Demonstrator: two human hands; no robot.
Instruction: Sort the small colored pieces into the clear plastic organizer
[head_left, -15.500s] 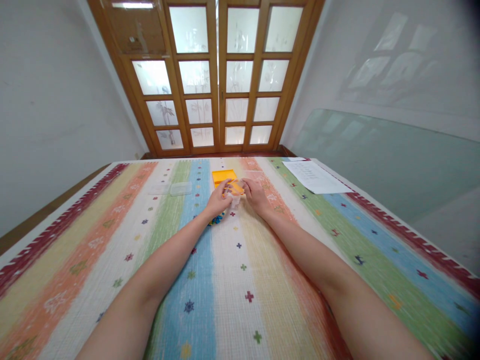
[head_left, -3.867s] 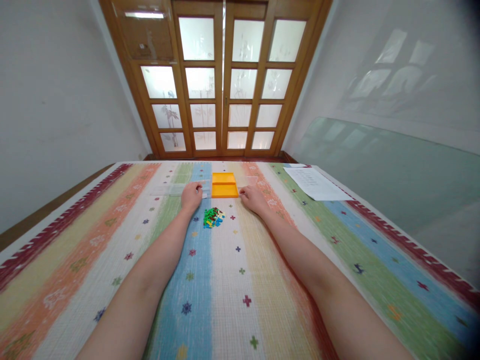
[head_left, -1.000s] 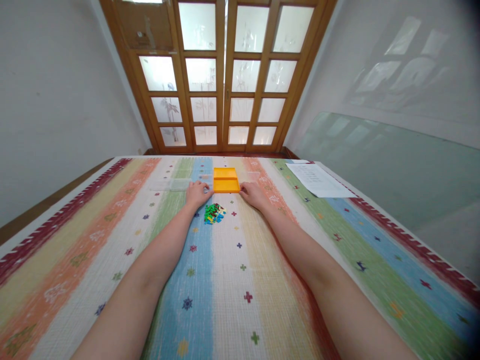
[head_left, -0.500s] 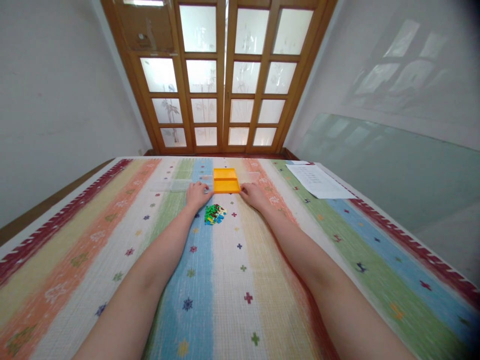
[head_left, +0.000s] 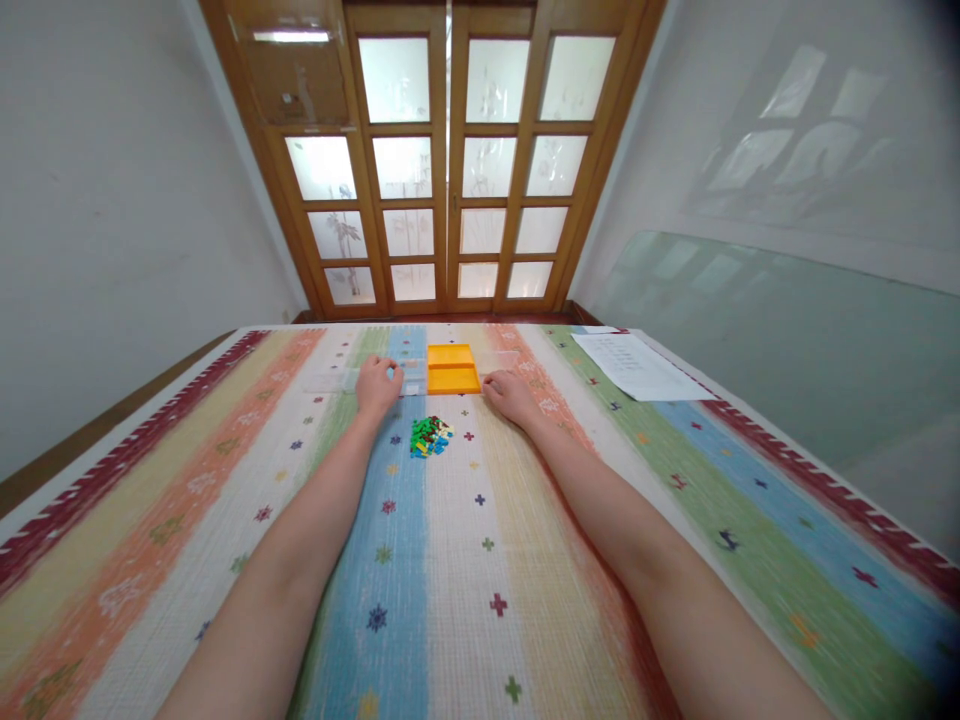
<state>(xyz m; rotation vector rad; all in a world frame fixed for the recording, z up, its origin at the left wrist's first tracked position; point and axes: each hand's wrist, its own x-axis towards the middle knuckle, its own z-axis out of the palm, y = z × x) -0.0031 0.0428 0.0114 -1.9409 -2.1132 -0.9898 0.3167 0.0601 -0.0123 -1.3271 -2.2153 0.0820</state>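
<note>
Striped cloth (head_left: 465, 560) covers the table; wood-framed doors (head_left: 440, 225) close off the far end. Yellow tray (head_left: 453, 367) lies flat near the far edge, between the hands, a ridge dividing it into two shallow compartments. Only yellow floor shows in both. Status, as judged from the layout: tray set out, small pieces out on the cloth; they lie loose, colours mixed, none in a compartment. Pile (head_left: 431, 438) (green, brown, yellow, blue, pale) sits just nearer than the tray. Left hand (head_left: 379, 384) is over clear plastic (head_left: 414, 375) left of the tray; right hand (head_left: 510, 394) is at its near right corner. Fingers of both are curled; at this size, grip or contact cannot be told. Clear sheet (head_left: 499, 359) lies to the tray's right. Farther right: printed paper (head_left: 641, 367).
</note>
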